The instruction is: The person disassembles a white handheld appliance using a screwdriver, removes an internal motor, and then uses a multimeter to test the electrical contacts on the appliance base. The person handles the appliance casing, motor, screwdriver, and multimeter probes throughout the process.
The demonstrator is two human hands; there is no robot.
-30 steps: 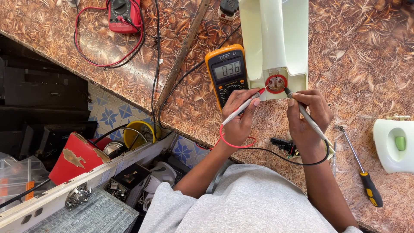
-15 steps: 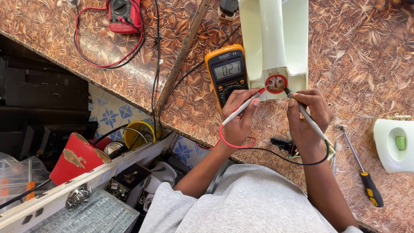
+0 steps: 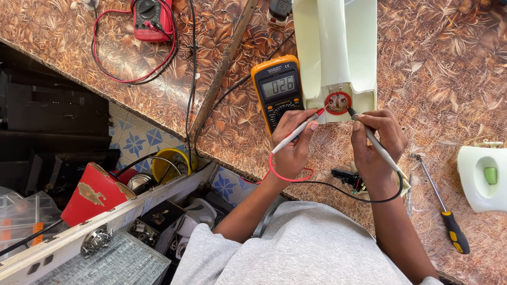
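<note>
on a brown patterned worktop [image 3: 449, 79], your left hand [image 3: 293, 145] grips a red probe [image 3: 298, 131], your right hand [image 3: 377, 145] a black probe [image 3: 375, 142], both tips at a cream appliance's round terminal [image 3: 338, 103].

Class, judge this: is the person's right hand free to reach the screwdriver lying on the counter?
Probably not at once: the right hand holds a black probe. The screwdriver lies unobstructed beside that arm.

Light grey short-sleeved shirt of soft plain fabric, sleeves ending above elbows, bare forearms, left hand [image 3: 292, 150] and right hand [image 3: 376, 150] bare, no gloves.
</note>
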